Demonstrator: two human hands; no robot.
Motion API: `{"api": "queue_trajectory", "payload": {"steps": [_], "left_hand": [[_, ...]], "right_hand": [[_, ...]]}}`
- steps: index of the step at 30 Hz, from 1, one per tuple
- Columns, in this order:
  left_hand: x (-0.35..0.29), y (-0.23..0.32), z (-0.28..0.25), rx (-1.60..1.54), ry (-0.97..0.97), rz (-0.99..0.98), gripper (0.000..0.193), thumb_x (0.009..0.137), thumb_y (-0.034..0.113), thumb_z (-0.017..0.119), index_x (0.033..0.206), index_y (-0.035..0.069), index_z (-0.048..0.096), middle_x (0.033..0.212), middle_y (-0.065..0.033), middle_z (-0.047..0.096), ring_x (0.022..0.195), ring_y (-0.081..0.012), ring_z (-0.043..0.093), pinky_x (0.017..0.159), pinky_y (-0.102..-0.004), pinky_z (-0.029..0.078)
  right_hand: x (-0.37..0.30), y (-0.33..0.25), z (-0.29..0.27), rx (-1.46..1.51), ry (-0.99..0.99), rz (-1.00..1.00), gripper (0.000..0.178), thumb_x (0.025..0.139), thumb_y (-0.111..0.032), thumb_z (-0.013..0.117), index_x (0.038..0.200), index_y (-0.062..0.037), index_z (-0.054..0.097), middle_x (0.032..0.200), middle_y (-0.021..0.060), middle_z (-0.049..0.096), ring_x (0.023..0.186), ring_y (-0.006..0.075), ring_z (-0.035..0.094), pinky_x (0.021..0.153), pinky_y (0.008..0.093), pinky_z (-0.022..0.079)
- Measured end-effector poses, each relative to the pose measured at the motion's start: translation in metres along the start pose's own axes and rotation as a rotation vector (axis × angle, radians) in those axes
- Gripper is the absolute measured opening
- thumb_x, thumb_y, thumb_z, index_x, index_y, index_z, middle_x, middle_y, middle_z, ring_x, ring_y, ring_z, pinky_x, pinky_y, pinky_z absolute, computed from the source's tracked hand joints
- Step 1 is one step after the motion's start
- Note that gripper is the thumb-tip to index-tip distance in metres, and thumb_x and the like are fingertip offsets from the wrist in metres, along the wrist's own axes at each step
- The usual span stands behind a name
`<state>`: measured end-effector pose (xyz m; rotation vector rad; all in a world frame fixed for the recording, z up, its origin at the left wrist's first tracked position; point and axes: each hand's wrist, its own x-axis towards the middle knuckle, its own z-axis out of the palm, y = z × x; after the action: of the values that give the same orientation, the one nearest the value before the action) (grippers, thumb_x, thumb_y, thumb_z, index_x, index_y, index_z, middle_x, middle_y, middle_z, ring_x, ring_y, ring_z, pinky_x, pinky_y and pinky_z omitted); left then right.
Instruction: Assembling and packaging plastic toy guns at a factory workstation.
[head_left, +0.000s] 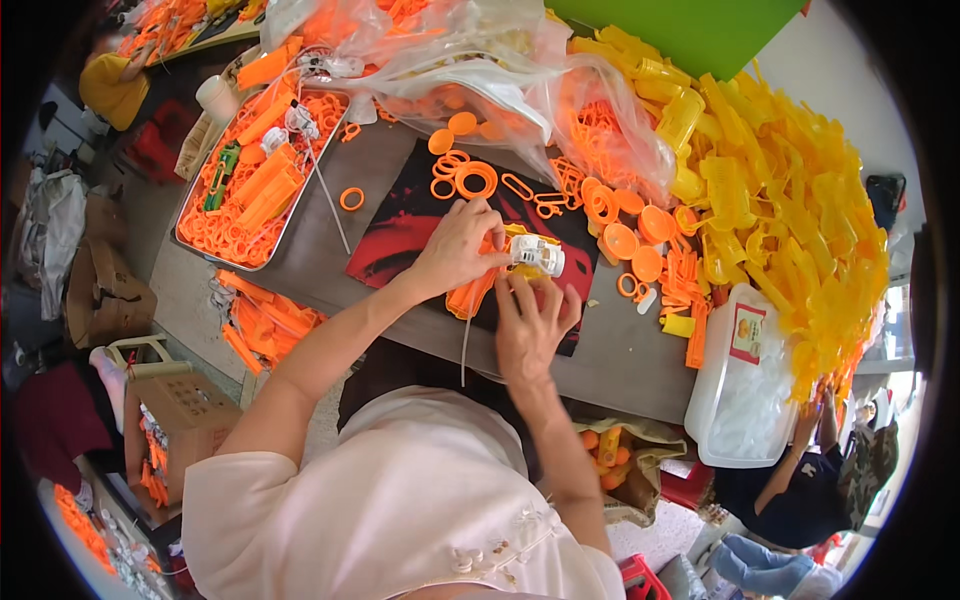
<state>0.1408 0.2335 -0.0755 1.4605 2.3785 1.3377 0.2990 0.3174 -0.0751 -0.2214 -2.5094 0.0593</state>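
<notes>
Over a black and red mat, both hands are at one orange plastic shell with yellow edges. A white mechanism with a rounded end sits at the shell's right end. My left hand is closed, its fingers and thumb gripping the shell from above left. My right hand has its bent fingertips at the near side of the shell, just below the white mechanism. From the shell a thin pale strip hangs toward the table's front edge. My fingers partly hide where the pieces meet.
Beyond the mat lie orange rings and round caps. A metal tray of orange parts stands left. Yellow shells are heaped right, beside a white plastic tub. Clear bags line the back. Other people work nearby.
</notes>
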Motion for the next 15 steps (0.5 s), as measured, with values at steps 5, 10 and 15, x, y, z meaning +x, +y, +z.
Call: {"api": "queue_trajectory", "payload": {"steps": [5,10,15], "left_hand": [[0.004,0.002,0.002,-0.016,-0.059,-0.031,0.029,0.069,0.020,0.082,0.079,0.009,0.057,0.094,-0.0058,0.050,0.094,-0.0264,0.051,0.083,-0.0386,0.043],[0.001,0.005,0.005,0.042,-0.013,-0.034,0.028,0.069,0.021,0.082,0.079,0.010,0.058,0.092,-0.0043,0.050,0.092,-0.0254,0.052,0.082,-0.0382,0.042],[0.006,0.003,-0.015,0.049,-0.166,-0.037,0.022,0.078,0.025,0.075,0.090,0.012,0.062,0.107,-0.0019,0.056,0.111,-0.0252,0.050,0.104,-0.0437,0.027]], "right_hand": [[0.010,0.046,-0.011,0.090,-0.096,-0.336,0.039,0.071,-0.008,0.066,0.110,-0.0080,0.067,0.108,-0.0013,0.061,0.107,0.0196,0.053,0.103,0.0501,0.030],[-0.018,-0.010,0.009,0.008,-0.025,-0.101,0.036,0.075,-0.005,0.064,0.110,-0.0003,0.064,0.123,0.0079,0.054,0.107,0.0217,0.052,0.104,0.0476,0.030],[-0.010,-0.002,-0.007,0.301,-0.035,0.102,0.045,0.079,-0.003,0.067,0.123,-0.0057,0.060,0.123,0.0078,0.054,0.103,0.0265,0.052,0.103,0.0449,0.032]]}}
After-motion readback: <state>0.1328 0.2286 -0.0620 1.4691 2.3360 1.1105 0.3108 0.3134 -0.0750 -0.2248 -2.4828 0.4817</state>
